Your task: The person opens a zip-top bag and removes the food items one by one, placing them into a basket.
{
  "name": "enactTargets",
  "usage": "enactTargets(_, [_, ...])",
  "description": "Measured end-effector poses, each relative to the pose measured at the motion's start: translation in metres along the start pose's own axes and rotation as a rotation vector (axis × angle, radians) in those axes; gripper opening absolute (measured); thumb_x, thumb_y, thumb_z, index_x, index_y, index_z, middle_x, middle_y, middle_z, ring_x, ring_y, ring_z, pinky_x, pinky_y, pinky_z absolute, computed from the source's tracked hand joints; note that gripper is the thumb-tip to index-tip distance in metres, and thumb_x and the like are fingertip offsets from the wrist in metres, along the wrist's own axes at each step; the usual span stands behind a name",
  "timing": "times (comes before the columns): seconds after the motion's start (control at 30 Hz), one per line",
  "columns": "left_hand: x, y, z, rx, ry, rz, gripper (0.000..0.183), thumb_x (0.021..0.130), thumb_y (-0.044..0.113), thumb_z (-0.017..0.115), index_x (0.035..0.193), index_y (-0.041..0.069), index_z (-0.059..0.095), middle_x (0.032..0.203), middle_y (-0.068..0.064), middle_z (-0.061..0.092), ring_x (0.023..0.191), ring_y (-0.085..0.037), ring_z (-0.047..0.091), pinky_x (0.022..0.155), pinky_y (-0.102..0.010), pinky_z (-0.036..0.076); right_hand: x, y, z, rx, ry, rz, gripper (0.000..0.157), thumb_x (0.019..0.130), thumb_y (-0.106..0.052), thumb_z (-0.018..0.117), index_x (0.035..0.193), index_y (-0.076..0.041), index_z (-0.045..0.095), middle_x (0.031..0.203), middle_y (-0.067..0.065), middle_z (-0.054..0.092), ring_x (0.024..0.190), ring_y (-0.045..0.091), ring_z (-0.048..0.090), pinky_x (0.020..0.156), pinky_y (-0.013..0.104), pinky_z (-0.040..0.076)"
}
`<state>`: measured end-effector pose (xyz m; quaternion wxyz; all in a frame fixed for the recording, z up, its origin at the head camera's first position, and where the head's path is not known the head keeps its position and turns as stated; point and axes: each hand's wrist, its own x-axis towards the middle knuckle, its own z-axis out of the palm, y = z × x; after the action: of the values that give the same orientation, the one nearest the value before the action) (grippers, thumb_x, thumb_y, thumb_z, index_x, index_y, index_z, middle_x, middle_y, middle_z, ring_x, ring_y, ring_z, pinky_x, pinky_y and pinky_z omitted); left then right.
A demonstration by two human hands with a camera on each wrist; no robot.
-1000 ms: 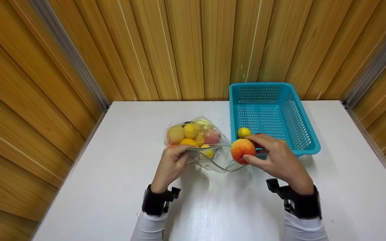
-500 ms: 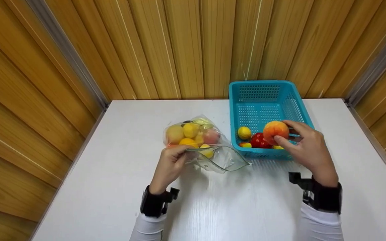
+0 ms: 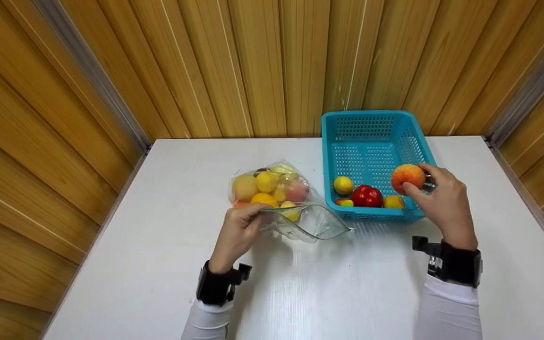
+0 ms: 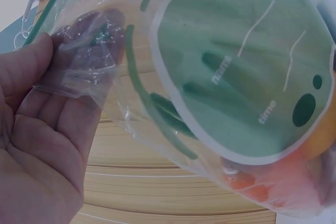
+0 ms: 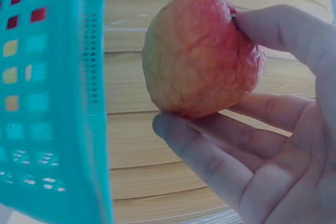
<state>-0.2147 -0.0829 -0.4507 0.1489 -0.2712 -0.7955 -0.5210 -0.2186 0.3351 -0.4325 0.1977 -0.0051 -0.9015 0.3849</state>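
Note:
My left hand (image 3: 240, 232) pinches the rim of a clear zip bag (image 3: 317, 222), whose mouth gapes toward the right. Several fruits fill the bag's far part, among them an orange (image 3: 264, 199) and a lemon (image 3: 267, 181). In the left wrist view the bag shows a green printed label (image 4: 247, 66). My right hand (image 3: 444, 200) holds an orange-red peach (image 3: 407, 178) between thumb and fingers, above the front right of a blue basket (image 3: 376, 214). Inside that basket lie a red fruit (image 3: 367, 196), a lemon (image 3: 343, 185) and yellowish fruits (image 3: 394, 202).
The basket stands at the back right of the white table (image 3: 158, 245), to the right of the bag. Wood-panelled walls (image 3: 234, 66) rise behind and at both sides. Black camera straps (image 3: 456, 262) sit on both wrists.
My right hand has carried the peach from the bag's mouth rightward and up over the basket, uncovering the fruits there. The left hand has stayed at the bag's rim.

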Motion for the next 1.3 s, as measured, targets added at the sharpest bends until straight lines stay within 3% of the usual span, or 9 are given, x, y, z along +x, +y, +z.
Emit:
enactTargets(0.13, [0.0,0.0,0.0,-0.005,-0.005,-0.004,0.012,0.098,-0.005,0.075,0.105,-0.001,0.084,0.097,-0.013,0.084,0.087,-0.008,0.07,0.081,-0.022,0.063,0.002,0.007,0.003,-0.063,0.003,0.018,0.058,0.101,-0.011,0.079,0.148,0.014,0.058,0.14,0.04,0.06,0.119,0.055,0.064,0.082,-0.009,0.027])
enactTargets(0.2, [0.0,0.001,0.0,-0.01,-0.009,-0.01,0.012,0.098,-0.004,0.075,0.105,-0.001,0.084,0.097,-0.013,0.084,0.087,-0.008,0.071,0.081,-0.023,0.063,0.003,0.01,0.003,-0.083,0.002,0.027,0.057,0.1,-0.009,0.078,0.148,0.014,0.058,0.141,0.039,0.059,0.118,0.054,0.062,0.087,0.0,0.035])
enactTargets(0.3, [0.0,0.002,-0.001,-0.017,-0.012,-0.018,0.011,0.099,-0.004,0.075,0.105,-0.001,0.084,0.097,-0.013,0.084,0.086,-0.008,0.071,0.081,-0.023,0.063,0.004,0.012,0.005,-0.09,-0.019,0.047,0.055,0.1,-0.006,0.075,0.149,0.011,0.059,0.144,0.039,0.057,0.12,0.054,0.059,0.102,0.033,0.058])
enactTargets(0.37, [0.001,0.003,-0.001,-0.021,-0.014,-0.023,0.011,0.099,-0.003,0.075,0.105,-0.002,0.084,0.097,-0.014,0.084,0.086,-0.008,0.071,0.081,-0.023,0.064,0.005,0.014,0.005,-0.087,-0.05,0.069,0.054,0.1,-0.005,0.073,0.15,0.01,0.058,0.147,0.04,0.055,0.125,0.056,0.056,0.109,0.062,0.058])
enactTargets(0.4, [0.001,0.003,-0.001,-0.021,-0.015,-0.024,0.012,0.099,-0.003,0.075,0.106,-0.002,0.084,0.098,-0.014,0.084,0.087,-0.008,0.071,0.082,-0.023,0.064,0.006,0.014,0.006,-0.083,-0.068,0.081,0.054,0.1,-0.005,0.072,0.151,0.01,0.057,0.149,0.04,0.054,0.128,0.057,0.054,0.111,0.072,0.054])
enactTargets(0.43, [0.001,0.003,-0.001,-0.021,-0.016,-0.024,0.012,0.099,-0.003,0.075,0.106,-0.002,0.084,0.098,-0.014,0.084,0.087,-0.009,0.072,0.082,-0.023,0.064,0.007,0.015,0.006,-0.08,-0.085,0.094,0.055,0.101,-0.005,0.071,0.152,0.009,0.057,0.15,0.04,0.053,0.13,0.057,0.052,0.113,0.075,0.051])
enactTargets(0.83, [0.0,0.003,-0.001,-0.018,-0.035,-0.034,0.015,0.1,-0.006,0.071,0.105,-0.002,0.084,0.098,-0.014,0.084,0.086,-0.015,0.075,0.082,-0.025,0.066,0.01,0.029,0.013,-0.111,-0.187,0.12,0.052,0.101,-0.003,0.069,0.149,0.013,0.057,0.151,0.042,0.05,0.13,0.059,0.047,0.115,0.08,0.044])
enactTargets(1.07, [-0.001,0.004,-0.001,-0.019,-0.042,-0.051,0.016,0.101,-0.007,0.07,0.107,-0.002,0.084,0.101,-0.015,0.085,0.091,-0.02,0.078,0.085,-0.027,0.067,0.012,0.031,0.013,-0.137,-0.248,0.133,0.045,0.102,-0.001,0.062,0.143,0.019,0.06,0.151,0.046,0.051,0.139,0.062,0.046,0.12,0.079,0.039])
enactTargets(1.3, [0.0,0.005,-0.001,-0.004,-0.046,-0.057,0.021,0.101,-0.011,0.066,0.11,-0.003,0.084,0.106,-0.016,0.085,0.096,-0.024,0.079,0.089,-0.029,0.067,0.013,0.034,0.015,-0.145,-0.287,0.171,0.048,0.106,-0.004,0.06,0.149,0.017,0.055,0.152,0.046,0.05,0.134,0.06,0.048,0.119,0.079,0.04])
